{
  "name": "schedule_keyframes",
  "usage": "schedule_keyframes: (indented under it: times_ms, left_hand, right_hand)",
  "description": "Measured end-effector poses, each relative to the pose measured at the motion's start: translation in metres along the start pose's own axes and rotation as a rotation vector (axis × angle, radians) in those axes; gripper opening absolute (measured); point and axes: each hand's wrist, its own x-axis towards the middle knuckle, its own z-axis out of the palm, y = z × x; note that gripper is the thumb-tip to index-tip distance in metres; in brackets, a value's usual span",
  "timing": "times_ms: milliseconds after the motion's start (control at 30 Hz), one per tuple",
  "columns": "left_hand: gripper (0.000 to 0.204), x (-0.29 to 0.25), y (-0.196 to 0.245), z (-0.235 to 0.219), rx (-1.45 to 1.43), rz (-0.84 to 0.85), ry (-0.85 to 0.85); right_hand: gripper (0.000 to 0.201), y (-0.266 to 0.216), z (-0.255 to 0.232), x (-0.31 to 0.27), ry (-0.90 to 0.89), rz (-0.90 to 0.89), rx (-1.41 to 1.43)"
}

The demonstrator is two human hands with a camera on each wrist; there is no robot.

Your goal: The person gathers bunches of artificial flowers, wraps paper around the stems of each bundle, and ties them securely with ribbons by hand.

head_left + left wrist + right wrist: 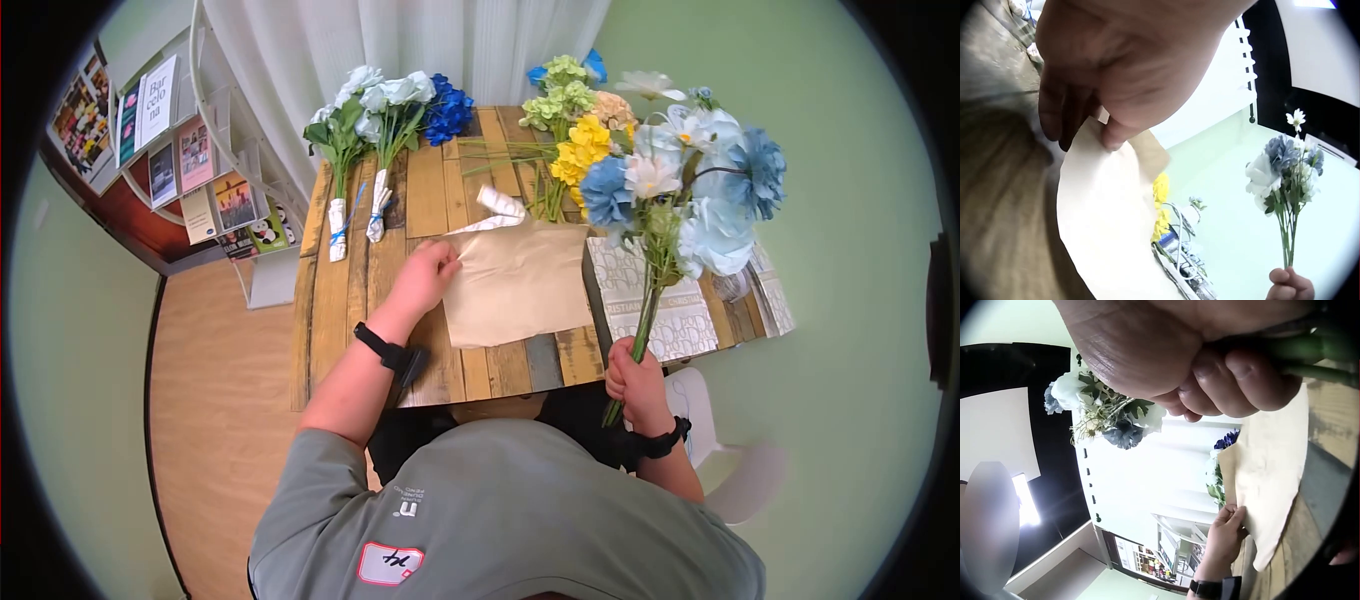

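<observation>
A sheet of tan wrapping paper (515, 285) lies on the wooden table, its far edge folded and curled up. My left hand (428, 275) pinches the paper's left edge between thumb and fingers; in the left wrist view the paper's pale side (1107, 212) faces the camera. Off the table's front right, my right hand (637, 380) grips the green stems (650, 310) of a bouquet of artificial flowers. Its blooms, pale blue, dusty blue and white (690, 190), stand upright above the fist. Stem ends poke out below the hand.
Two white-flower bunches with wrapped stems (338, 230) lie at the table's left, beside dark blue flowers (449, 108). Yellow flowers (582, 150) and green ones (560, 105) lie at the back. A patterned box (655, 310) sits right of the paper. A magazine rack (225, 150) stands left.
</observation>
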Motion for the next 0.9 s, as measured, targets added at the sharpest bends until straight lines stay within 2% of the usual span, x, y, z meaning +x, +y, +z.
schedule_keyframes:
  times_ms: [133,200,267,333,467,533,567,633,667,733,767,833,867,900]
  left_hand:
    - [0.013,0.007,0.008,-0.002,-0.228,0.002,-0.029]
    - [0.013,0.005,0.014,-0.015,-0.286,-0.172,-0.175]
    - [0.013,0.007,0.004,-0.018,-0.22,-0.164,-0.193]
    - [0.014,0.008,-0.005,-0.019,-0.047,-0.337,-0.276]
    - [0.017,0.007,-0.029,-0.014,-0.006,-0.363,-0.299]
    - [0.029,0.009,-0.047,-0.01,0.127,-0.211,-0.082]
    - [0.029,0.008,-0.059,-0.007,0.13,-0.223,-0.084]
    - [0.055,0.008,-0.067,-0.01,0.06,-0.096,0.051]
    - [0.055,0.003,-0.071,-0.012,0.062,-0.1,0.049]
    - [0.073,-0.013,-0.032,-0.036,-0.159,-0.498,-0.106]
    - [0.073,-0.023,-0.019,-0.046,-0.158,-0.501,-0.108]
    - [0.079,-0.046,-0.003,-0.059,-0.083,-0.696,-0.26]
    - [0.079,-0.057,-0.003,-0.057,-0.081,-0.699,-0.266]
    - [0.079,-0.069,-0.002,-0.055,-0.033,-0.616,-0.272]
  right_hand:
    - [0.012,-0.007,-0.015,-0.008,0.053,-0.084,0.069]
    - [0.012,-0.012,-0.02,-0.012,0.072,-0.111,0.063]
    - [0.012,-0.012,-0.025,-0.012,0.083,-0.129,0.06]
    - [0.013,-0.011,-0.028,-0.01,0.079,-0.143,0.037]
    - [0.013,-0.007,-0.021,-0.005,0.031,-0.107,0.042]
    - [0.013,-0.003,-0.015,-0.001,-0.01,-0.057,0.026]
    - [0.012,-0.001,-0.012,0.001,-0.024,-0.034,0.031]
    - [0.012,0.001,-0.007,0.004,-0.021,-0.013,0.022]
    - [0.012,0.002,-0.005,0.005,-0.012,-0.002,0.011]
    - [0.012,0.005,-0.005,0.005,-0.023,0.006,0.018]
    - [0.013,0.006,-0.005,0.005,-0.021,0.015,0.02]
    - [0.013,0.009,-0.005,0.007,-0.016,0.025,0.025]
    - [0.014,0.01,-0.006,0.007,-0.011,0.023,0.014]
    - [0.014,0.013,-0.008,0.007,-0.005,0.021,0.002]
